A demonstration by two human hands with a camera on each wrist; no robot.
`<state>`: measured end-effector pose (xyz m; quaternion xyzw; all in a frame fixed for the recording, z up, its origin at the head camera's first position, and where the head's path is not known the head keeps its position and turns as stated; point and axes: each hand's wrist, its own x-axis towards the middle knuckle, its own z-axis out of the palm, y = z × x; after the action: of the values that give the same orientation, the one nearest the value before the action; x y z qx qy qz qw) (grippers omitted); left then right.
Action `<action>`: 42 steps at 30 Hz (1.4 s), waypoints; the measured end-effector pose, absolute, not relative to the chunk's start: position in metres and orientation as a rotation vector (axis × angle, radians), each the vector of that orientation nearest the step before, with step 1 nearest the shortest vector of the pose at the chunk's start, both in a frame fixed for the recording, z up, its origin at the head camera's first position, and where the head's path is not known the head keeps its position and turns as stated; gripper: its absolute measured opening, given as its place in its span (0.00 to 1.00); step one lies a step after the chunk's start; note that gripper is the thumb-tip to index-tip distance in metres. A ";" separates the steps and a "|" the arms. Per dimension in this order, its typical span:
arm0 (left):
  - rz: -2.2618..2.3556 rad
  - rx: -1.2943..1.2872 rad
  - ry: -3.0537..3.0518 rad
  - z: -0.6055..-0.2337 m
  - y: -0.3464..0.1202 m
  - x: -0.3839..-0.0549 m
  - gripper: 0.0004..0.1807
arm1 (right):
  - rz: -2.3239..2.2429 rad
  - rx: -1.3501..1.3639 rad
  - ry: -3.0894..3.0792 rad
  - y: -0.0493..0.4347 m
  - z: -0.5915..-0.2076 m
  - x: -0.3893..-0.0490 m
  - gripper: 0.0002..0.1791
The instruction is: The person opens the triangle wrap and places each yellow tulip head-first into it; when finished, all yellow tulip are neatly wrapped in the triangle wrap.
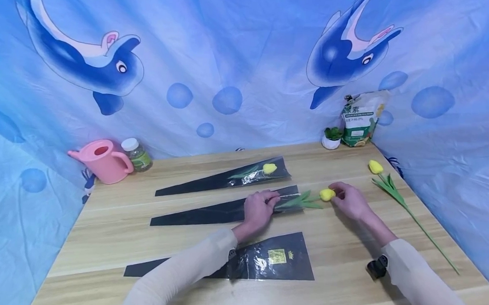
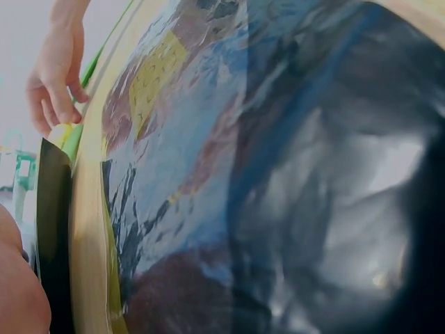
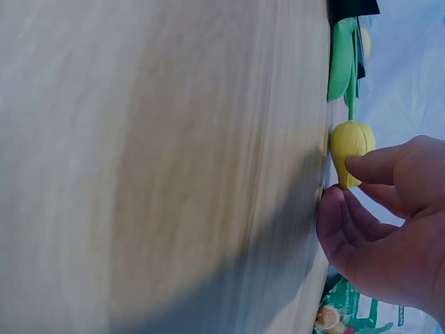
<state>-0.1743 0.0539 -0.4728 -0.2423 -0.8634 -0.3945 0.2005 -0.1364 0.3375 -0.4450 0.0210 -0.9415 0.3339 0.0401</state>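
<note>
My right hand pinches the tip of a yellow tulip between thumb and fingers, as the right wrist view shows with the flower head close up. The tulip's stem and part of its green leaves lie inside the mouth of the middle black flower sleeve; the bloom is outside. My left hand grips this sleeve near its wide end, its fingertips partly hidden. Behind it lies another sleeve with a yellow tulip inside. Under my left forearm is a flat sleeve with a gold print.
A loose yellow tulip lies along the table's right side. At the back left stand a pink watering can and a white-capped jar. A small potted plant and a green-and-white bag stand at the back right.
</note>
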 end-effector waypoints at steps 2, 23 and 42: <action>-1.095 -0.684 -2.411 -0.472 0.053 -0.174 0.06 | 1.035 0.054 -2.879 0.334 -0.444 -0.138 0.20; -1.086 -0.685 -2.452 -0.472 0.058 -0.174 0.05 | 1.600 0.007 -2.766 0.288 -0.444 -0.144 0.23; -1.050 -0.688 -2.448 -0.473 0.064 -0.175 0.04 | 2.146 -0.012 -2.614 0.271 -0.443 -0.152 0.37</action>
<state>-0.1753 0.0645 -0.4730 -0.2454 -0.8729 -0.3743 0.1941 -0.1516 0.2711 -0.4432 -0.0036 -0.7673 0.6299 -0.1202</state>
